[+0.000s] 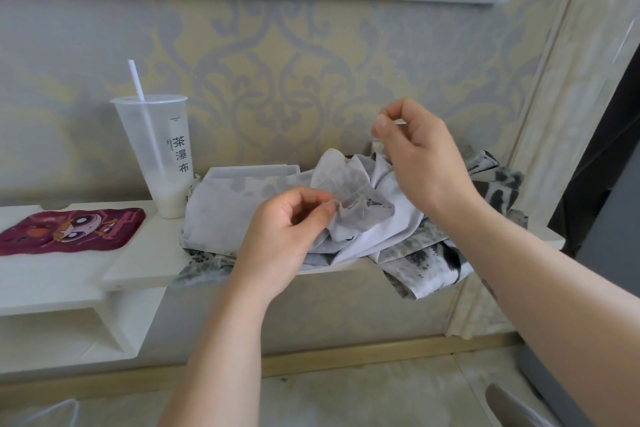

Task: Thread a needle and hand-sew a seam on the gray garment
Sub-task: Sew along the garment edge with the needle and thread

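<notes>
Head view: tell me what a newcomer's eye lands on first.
At centre, the left hand pinches the gray garment heaped on the shelf, and the right hand, raised above it, pinches what looks like the needle. At left: a clear cup with a straw, and a maroon cartoon pouch.

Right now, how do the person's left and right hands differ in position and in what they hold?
The left hand sits low against the gray garment, pinching a fold; the right hand is raised above it. The left hand holds cloth, the right hand a thin pale sliver, seemingly the needle. Both pinch with thumb and forefinger.
</notes>
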The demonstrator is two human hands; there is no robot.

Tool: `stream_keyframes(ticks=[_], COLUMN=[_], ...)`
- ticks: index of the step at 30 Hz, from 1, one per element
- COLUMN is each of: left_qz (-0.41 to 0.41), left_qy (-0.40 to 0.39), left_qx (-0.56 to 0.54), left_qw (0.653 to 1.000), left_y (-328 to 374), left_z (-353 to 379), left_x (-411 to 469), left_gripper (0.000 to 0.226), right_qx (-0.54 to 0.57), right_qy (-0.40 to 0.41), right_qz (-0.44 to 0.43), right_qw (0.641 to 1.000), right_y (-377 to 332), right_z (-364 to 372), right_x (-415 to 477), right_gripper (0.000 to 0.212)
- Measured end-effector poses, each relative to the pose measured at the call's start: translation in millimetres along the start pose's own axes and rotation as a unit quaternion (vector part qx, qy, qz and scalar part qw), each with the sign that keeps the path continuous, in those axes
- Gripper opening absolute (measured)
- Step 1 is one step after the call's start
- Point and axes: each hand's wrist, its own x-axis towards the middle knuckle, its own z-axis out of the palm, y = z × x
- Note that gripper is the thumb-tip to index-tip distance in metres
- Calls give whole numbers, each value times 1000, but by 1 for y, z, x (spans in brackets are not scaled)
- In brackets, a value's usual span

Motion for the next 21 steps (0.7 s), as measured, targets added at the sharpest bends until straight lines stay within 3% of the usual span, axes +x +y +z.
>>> stream_keyframes(ticks=[3,8,17,21], left_qz=[-11,-10,19,-4], left_qy=[2,10,-25,-34], left_qx=[-8,6,161,188], left_qw=[1000,1000,986,982], left_y=[1,7,4,0], left_z=[0,2,12,13], left_x=[0,-3,-4,-3], left_gripper=[10,10,4,6], right_qx=[-54,-199,-124,-113], right_qy=[-38,-5,-8,-26], right_qz=[-46,-175,-109,-101], right_qw=[997,964,986,988], right_y=[-5,14,49,55], right_z=[9,31,22,18], right_x=[-18,-38,-34,-40], right_gripper=[18,14,7,9])
